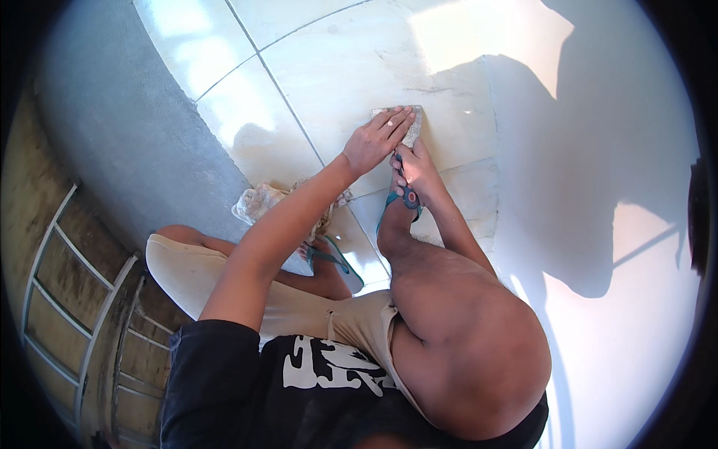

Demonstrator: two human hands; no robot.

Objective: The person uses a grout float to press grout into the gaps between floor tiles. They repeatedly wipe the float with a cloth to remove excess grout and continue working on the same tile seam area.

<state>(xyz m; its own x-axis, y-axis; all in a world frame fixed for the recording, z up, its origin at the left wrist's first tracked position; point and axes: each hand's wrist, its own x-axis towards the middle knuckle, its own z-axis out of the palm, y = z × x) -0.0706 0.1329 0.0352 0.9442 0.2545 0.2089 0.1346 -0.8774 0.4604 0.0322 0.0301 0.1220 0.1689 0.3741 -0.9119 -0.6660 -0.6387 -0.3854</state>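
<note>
My right hand (pixel 421 173) is wrapped round the dark handle of a putty knife (pixel 411 133); a red ring shows at the handle's butt end. Its wide flat blade is coated with pale, speckled residue and lies low over the light floor tiles (pixel 351 82). On top of that blade rest the fingers of my left hand (pixel 374 138), stretched out flat and pointing to the right. A ring is on one of them. The blade's front edge is partly hidden by these fingers.
A crumpled, dirty cloth (pixel 262 202) lies by my left foot. I squat in green flip-flops (pixel 340 262). A grey cement strip (pixel 142 112) borders the tiles at left, near a metal ladder-like frame (pixel 82 307). A white wall (pixel 636 322) rises at right.
</note>
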